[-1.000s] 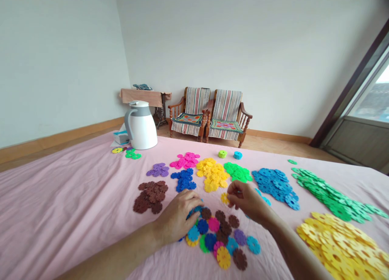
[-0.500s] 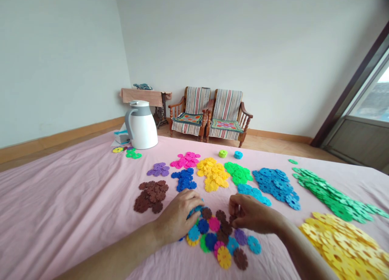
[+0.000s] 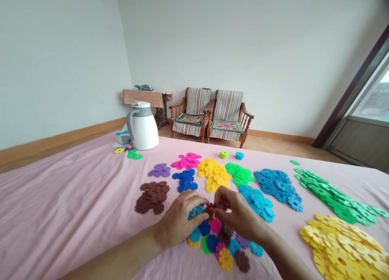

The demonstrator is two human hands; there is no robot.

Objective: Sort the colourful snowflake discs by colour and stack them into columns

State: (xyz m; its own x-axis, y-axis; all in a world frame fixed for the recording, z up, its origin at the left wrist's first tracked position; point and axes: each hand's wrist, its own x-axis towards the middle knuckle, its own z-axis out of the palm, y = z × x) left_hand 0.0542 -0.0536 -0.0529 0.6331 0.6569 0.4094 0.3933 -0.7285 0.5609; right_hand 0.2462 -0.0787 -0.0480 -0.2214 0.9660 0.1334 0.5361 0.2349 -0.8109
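Note:
A small mixed heap of plastic snowflake discs lies in front of me, with a pink disc (image 3: pixel 215 225), a yellow disc (image 3: pixel 225 259) and a brown disc (image 3: pixel 242 261) among them. At its far edge a dark brown snowflake disc (image 3: pixel 209 209) sits between my two hands. From the left, my left hand (image 3: pixel 182 217) curls thumb and forefinger about it, above some light blue discs. My right hand (image 3: pixel 240 213) pinches at the same disc from the right, its other fingers folded in. The fingers partly hide the brown disc and the heap beneath.
Sorted piles surround the heap: brown discs (image 3: pixel 152 197), dark blue discs (image 3: pixel 185 180), yellow discs (image 3: pixel 213 174), light blue discs (image 3: pixel 258 202), green discs (image 3: pixel 325 195) and a big yellow pile (image 3: pixel 346 247). A white jug (image 3: pixel 145 128) stands at the back left on the pink cloth (image 3: pixel 75 199).
My right hand has moved left from the heap's right side to meet my left hand at the brown disc. More of the light blue pile behind it now shows.

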